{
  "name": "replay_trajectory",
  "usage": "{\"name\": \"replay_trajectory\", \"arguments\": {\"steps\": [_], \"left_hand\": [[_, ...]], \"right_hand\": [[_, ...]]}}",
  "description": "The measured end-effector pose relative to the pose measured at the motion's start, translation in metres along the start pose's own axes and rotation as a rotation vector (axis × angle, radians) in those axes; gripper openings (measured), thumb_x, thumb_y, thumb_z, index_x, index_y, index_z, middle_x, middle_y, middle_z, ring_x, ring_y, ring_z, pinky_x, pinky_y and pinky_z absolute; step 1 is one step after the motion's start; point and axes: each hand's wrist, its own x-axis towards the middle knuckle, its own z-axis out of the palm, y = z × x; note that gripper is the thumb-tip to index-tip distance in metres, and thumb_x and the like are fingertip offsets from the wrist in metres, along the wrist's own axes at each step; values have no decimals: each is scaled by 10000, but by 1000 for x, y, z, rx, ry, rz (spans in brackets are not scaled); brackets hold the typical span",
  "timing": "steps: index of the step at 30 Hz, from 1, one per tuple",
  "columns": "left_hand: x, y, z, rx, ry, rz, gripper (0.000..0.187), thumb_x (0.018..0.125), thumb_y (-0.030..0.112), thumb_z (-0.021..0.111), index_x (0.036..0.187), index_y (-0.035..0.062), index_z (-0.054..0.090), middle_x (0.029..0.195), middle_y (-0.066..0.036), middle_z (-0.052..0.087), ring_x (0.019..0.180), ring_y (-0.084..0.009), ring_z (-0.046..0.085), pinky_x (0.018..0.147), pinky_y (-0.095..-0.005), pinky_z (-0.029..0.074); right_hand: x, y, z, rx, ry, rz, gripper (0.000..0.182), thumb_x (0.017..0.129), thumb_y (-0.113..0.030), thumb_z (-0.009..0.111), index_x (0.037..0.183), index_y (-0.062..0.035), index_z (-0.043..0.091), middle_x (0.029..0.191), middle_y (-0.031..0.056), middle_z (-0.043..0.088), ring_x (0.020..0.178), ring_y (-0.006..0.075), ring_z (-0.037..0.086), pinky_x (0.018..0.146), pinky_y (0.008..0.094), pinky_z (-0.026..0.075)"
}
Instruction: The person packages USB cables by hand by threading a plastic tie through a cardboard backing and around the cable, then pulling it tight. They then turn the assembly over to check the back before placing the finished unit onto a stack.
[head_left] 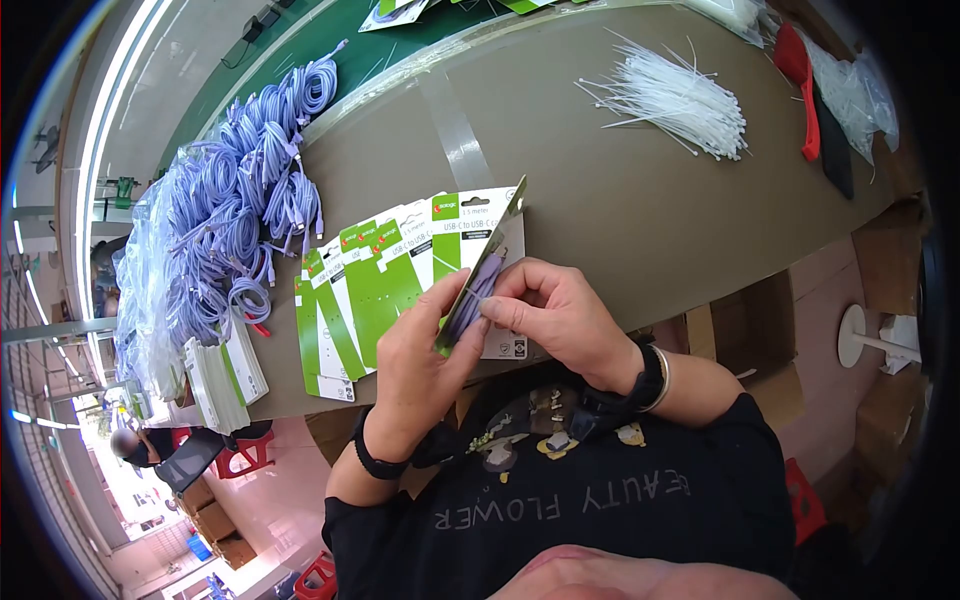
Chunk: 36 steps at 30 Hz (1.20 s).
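Observation:
A packaging card (512, 212), seen nearly edge-on, is held upright in my left hand (420, 345), whose fingers and thumb close round its lower part. A coiled purple cable (474, 300) lies against the card's face. My right hand (560, 315) pinches at the cable with thumb and forefinger; whether a tie is between those fingertips is too small to tell. Behind and beside my hands, several green and white cards (385, 285) with "USB-C to USB-C" print lie fanned and overlapping on the brown table (560, 150).
Bundled purple cables (235, 200) are heaped at the left, partly on clear plastic. White zip ties (680, 100) lie at the upper right, near red-handled cutters (808, 110). Stacked cards (225, 375) stand at the left edge. A person (145, 445) sits far off.

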Motion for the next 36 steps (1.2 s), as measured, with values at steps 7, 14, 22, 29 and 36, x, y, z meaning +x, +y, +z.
{"name": "replay_trajectory", "arguments": {"steps": [7,14,22,29,36], "left_hand": [[-2,6,-2,218,-78,82,477,752,23,726,1207,39,585,933,-125,674,817,-263,661,696,-348,493],[1,5,-10,270,-5,237,430,752,3,659,1177,16,588,992,-125,679,819,-253,657,664,-359,450],[2,7,-13,393,-37,473,397,727,6,601,1123,-22,597,1041,-150,670,861,-227,668,649,-334,439],[-13,16,-10,136,-296,424,376,758,21,659,1130,-1,608,973,-138,678,848,-224,667,616,-322,453],[-3,-8,-29,22,-62,64,384,759,20,695,1132,32,608,922,-116,674,824,-253,654,633,-349,473]], "right_hand": [[3,3,-3,-186,43,8,148,888,-134,678,879,-2,612,854,25,634,753,65,587,690,215,493],[-7,-62,-6,-982,50,-783,133,821,-107,700,889,-15,632,814,99,624,719,198,613,685,298,503],[30,-73,2,-1135,-356,-583,99,810,-82,644,858,-5,604,880,148,601,777,340,578,713,395,472],[61,-71,15,-1066,155,-1055,82,839,-68,616,844,-10,559,836,144,585,774,339,572,691,399,465],[42,-104,12,-1133,137,-1123,98,840,-96,630,866,-23,569,842,138,583,772,321,578,713,388,457]]}}
